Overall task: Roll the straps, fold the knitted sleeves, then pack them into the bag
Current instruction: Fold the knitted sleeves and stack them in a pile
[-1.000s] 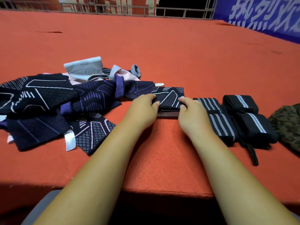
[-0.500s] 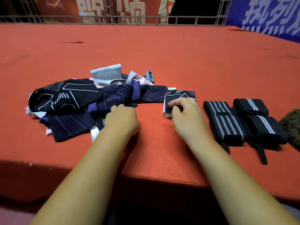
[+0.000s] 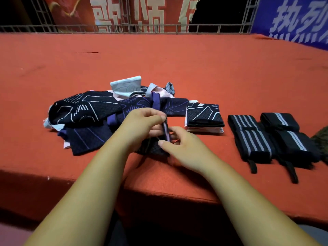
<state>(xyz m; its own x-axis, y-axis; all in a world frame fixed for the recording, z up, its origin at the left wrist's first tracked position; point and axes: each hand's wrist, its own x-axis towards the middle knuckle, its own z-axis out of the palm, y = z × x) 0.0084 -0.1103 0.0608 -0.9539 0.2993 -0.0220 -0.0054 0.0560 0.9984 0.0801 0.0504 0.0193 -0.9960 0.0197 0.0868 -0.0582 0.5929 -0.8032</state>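
Frame centre: the left hand (image 3: 142, 124) pinches the raised edge of a dark knitted sleeve (image 3: 152, 150); the right hand (image 3: 184, 150) grips the same sleeve. The folded sleeves (image 3: 204, 115) lie just right.

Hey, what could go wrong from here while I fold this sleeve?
The knitted sleeve pinched by the left hand and right hand sits near the table edge; a loose grip could drop it off. Its far end may drag the unfolded pile. The right hand could bump the folded stack.

The frame's right edge is cutting off the camouflage-patterned fabric (image 3: 321, 143), while the left hand (image 3: 142, 125) is partly hiding the motion-blurred sleeve (image 3: 154, 149).
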